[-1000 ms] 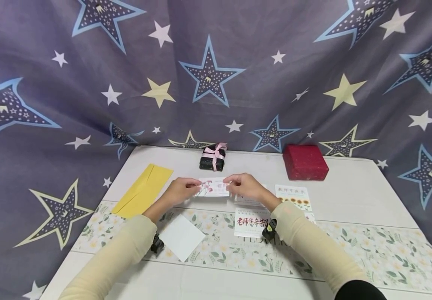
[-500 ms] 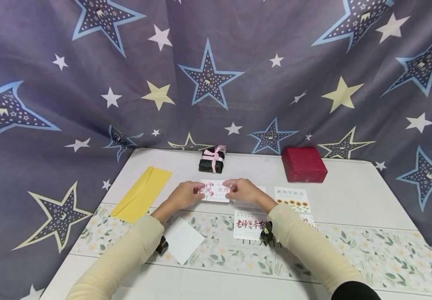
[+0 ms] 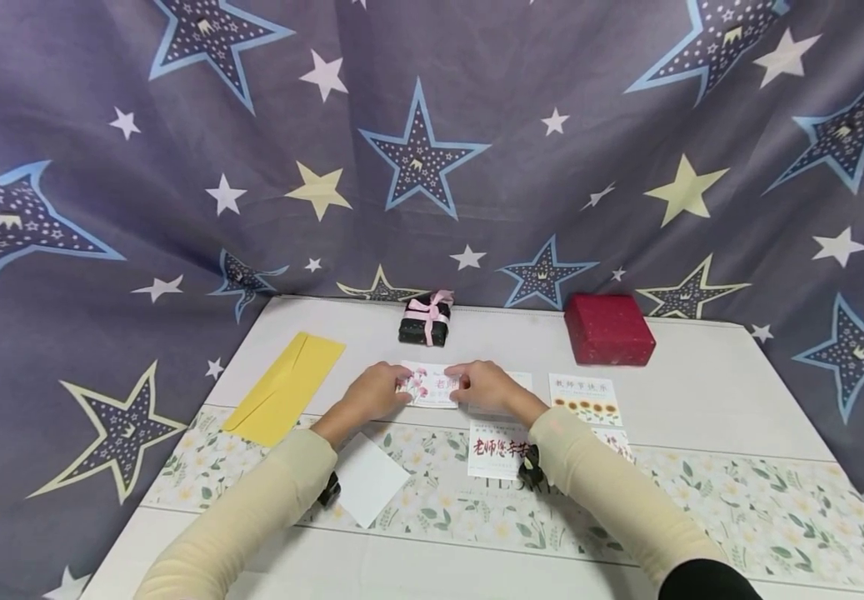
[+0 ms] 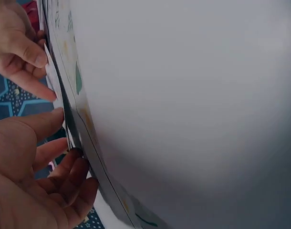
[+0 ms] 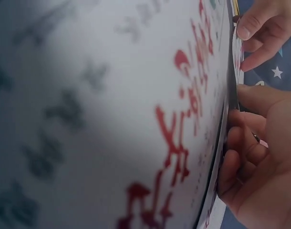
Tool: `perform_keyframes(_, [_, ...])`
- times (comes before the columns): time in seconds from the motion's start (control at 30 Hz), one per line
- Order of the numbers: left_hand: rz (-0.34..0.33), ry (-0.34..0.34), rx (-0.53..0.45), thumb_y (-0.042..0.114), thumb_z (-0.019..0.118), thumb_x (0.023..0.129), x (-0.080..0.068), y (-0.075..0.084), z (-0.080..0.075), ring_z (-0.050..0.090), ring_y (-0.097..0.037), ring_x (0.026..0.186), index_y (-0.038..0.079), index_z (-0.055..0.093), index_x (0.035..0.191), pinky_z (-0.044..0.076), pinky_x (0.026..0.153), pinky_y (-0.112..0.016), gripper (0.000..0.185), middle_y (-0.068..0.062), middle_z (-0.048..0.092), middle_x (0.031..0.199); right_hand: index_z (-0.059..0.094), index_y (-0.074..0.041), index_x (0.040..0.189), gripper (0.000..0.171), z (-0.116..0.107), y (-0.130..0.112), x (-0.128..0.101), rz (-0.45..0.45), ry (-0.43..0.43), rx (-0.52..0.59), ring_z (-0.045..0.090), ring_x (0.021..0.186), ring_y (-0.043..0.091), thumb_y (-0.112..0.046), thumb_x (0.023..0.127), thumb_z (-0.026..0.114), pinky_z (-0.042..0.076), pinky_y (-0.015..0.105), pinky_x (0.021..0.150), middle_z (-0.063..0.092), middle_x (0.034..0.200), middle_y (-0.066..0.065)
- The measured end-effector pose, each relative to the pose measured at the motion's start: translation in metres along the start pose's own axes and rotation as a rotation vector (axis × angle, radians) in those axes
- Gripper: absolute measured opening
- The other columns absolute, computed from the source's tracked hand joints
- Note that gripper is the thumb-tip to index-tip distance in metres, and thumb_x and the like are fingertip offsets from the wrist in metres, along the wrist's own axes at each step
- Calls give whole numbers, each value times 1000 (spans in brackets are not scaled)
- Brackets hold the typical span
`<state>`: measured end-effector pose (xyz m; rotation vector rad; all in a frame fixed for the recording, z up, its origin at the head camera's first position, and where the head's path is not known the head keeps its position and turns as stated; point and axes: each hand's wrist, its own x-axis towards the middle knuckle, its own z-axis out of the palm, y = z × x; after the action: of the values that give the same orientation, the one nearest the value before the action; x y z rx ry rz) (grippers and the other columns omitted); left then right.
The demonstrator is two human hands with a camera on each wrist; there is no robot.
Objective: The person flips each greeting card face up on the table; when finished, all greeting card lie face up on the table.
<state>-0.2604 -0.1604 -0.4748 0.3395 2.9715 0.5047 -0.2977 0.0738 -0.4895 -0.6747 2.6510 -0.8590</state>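
In the head view both hands meet at the middle of the white table (image 3: 716, 383) over a small white card with pink flowers (image 3: 437, 387). My left hand (image 3: 377, 392) pinches the card's left end and my right hand (image 3: 481, 385) pinches its right end. The card lies low, at or just above the table top. In the left wrist view my left hand (image 4: 36, 176) has thumb and fingers at the card's thin edge (image 4: 51, 76), with the right hand (image 4: 16, 45) beyond. In the right wrist view my right hand (image 5: 260, 157) curls at that edge.
A yellow envelope (image 3: 285, 387) lies at the left and a blank white card (image 3: 367, 479) near my left forearm. A red-lettered card (image 3: 495, 446) and a sunflower card (image 3: 585, 397) lie to the right. A black ribboned box (image 3: 426, 318) and a red box (image 3: 609, 327) stand at the back.
Both hands have brought the flower card down and slightly nearer, from held up above the table to low over it. Nothing else has moved.
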Motion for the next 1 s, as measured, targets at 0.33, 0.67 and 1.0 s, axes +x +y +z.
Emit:
perform_keyframes(0.33, [-18, -29, 108, 31, 77, 90, -3, 9, 0, 57, -20, 88, 15, 67, 133, 55, 79, -39, 47, -10, 62, 103, 64, -14, 139, 49, 3, 1, -4, -11, -2, -64, 45, 55, 7, -22, 92, 74, 38, 21, 57, 61, 64, -6])
perform_keyframes(0.67, [-26, -32, 104, 31, 75, 92, -3, 8, -4, 60, -23, 93, 16, 67, 136, 55, 85, -43, 47, -13, 62, 108, 61, -17, 143, 53, 0, -1, -4, -16, -13, -82, 43, 53, 8, -23, 92, 73, 37, 23, 55, 59, 62, -5])
perform_keyframes(1.0, [-42, -33, -29, 27, 71, 95, -23, -12, -17, 66, -26, 103, 15, 65, 137, 55, 94, -46, 45, -11, 69, 114, 71, -8, 126, 34, -8, -6, -6, -93, -24, -25, 44, 53, 6, -22, 94, 71, 42, 22, 60, 76, 95, 3])
